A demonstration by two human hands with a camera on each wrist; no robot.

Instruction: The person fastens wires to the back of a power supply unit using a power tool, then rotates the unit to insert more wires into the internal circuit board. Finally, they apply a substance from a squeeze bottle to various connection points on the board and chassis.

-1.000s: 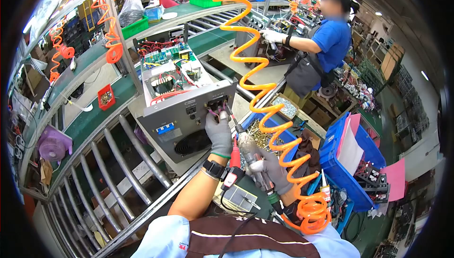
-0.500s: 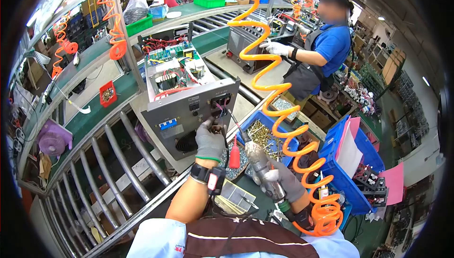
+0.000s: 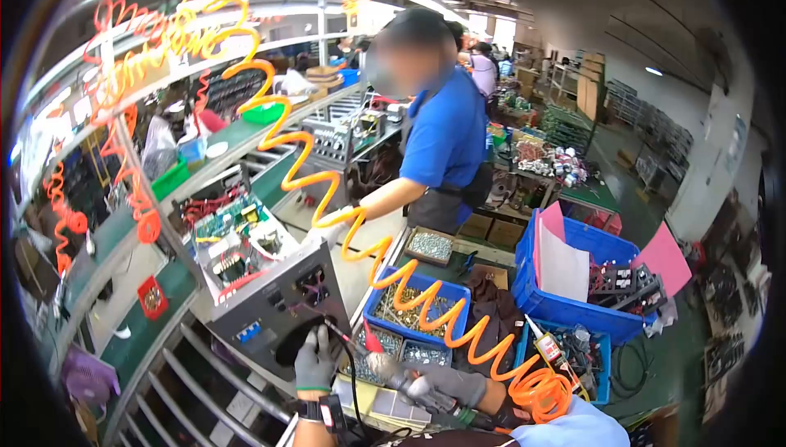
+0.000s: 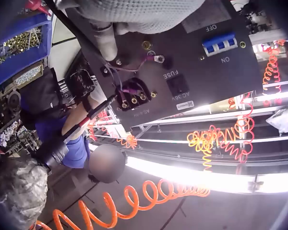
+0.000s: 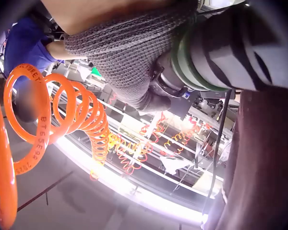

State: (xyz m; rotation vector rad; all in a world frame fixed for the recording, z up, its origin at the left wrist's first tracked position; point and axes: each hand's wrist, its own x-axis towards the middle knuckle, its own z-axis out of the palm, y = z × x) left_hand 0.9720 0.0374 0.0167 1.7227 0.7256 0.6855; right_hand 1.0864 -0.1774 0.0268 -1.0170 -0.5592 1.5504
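A dark metal panel fronts an open-topped electrical unit with green circuit boards. My gloved left hand is at the panel's lower right, over the dark round opening. In the left wrist view one left finger points at the panel; whether this hand pinches something I cannot tell. Above, purple wires run to the terminal block, and one ring lug sticks out loose. My gloved right hand grips a power screwdriver, its long bit pointing towards the terminals.
Orange coiled hose hangs across the workspace. A blue tray of brass-coloured screws and small bins of fasteners stand right of the unit. Behind the unit, another person reaches towards it. Metal rollers lie at left.
My left hand has dropped from the purple wires to lower on the panel. The head view has swung up and right. The other person appears closer, arm extended towards my unit.
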